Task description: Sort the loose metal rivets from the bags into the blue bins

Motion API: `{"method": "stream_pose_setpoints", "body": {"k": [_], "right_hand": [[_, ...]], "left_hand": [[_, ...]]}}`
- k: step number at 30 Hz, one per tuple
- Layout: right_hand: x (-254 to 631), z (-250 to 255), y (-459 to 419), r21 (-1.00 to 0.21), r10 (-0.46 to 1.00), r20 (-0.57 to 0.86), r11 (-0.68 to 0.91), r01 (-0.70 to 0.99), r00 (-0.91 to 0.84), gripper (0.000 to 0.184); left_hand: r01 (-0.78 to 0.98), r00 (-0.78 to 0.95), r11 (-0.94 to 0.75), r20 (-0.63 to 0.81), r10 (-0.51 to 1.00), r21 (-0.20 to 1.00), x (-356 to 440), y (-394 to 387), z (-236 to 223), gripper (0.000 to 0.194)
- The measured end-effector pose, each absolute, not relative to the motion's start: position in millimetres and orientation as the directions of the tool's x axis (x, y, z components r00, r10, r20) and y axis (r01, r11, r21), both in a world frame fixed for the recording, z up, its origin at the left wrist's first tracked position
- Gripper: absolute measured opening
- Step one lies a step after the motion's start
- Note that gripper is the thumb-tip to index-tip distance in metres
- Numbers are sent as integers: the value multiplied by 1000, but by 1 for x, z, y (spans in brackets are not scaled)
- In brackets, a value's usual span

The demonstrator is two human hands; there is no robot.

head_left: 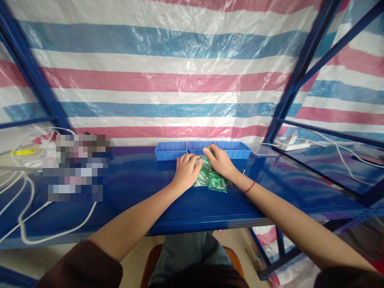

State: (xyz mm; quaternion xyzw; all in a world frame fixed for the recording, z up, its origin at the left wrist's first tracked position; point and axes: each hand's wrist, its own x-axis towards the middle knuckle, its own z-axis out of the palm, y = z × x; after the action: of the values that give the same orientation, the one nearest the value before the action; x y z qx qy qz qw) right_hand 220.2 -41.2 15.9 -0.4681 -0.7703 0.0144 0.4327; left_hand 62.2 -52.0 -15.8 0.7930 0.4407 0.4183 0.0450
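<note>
- Looping over the blue table [135, 180], white cords [29, 210] lie far to the left of the blue trays [171, 152].
- The left hand [187, 172] is in front of the blue trays. Its fingers are bent, a little apart, and touch the green packets [216, 183]. I cannot tell if they grip.
- The green packets lie in a pile in front of the blue trays, between both hands.
- The right hand [221, 162] is also in front of the blue trays, on the packets. Its fingers are half bent with some tips hidden, so I cannot tell if they grip.
- A red string [250, 187] circles its wrist.
- A clear lid [265, 150] lies just right of the blue trays.
- A white power strip [292, 145] sits farther right of them.
</note>
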Motion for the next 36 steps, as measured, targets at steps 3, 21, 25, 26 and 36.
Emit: {"method": "stream_pose_setpoints", "body": {"k": [3, 21, 25, 26, 36], "right_hand": [[204, 17, -35, -515, 775, 614, 539, 666, -151, 39], [221, 11, -48, -609, 750, 630, 639, 470, -203, 17], [226, 18, -55, -224, 486, 817, 765, 604, -312, 16], [226, 19, -57, -148, 437, 827, 777, 612, -354, 23], [217, 15, -59, -380, 562, 818, 687, 620, -121, 29]], "left_hand": [[540, 309, -684, 641, 703, 490, 58, -48, -10, 29], [191, 178, -578, 551, 815, 794, 54, -35, -5, 33], [188, 86, -461, 453, 887, 867, 52, -39, 2, 54], [177, 111, -446, 433, 895, 877, 52, -40, 3, 55], [200, 101, -601, 593, 798, 774, 48, -36, -1, 31]]}}
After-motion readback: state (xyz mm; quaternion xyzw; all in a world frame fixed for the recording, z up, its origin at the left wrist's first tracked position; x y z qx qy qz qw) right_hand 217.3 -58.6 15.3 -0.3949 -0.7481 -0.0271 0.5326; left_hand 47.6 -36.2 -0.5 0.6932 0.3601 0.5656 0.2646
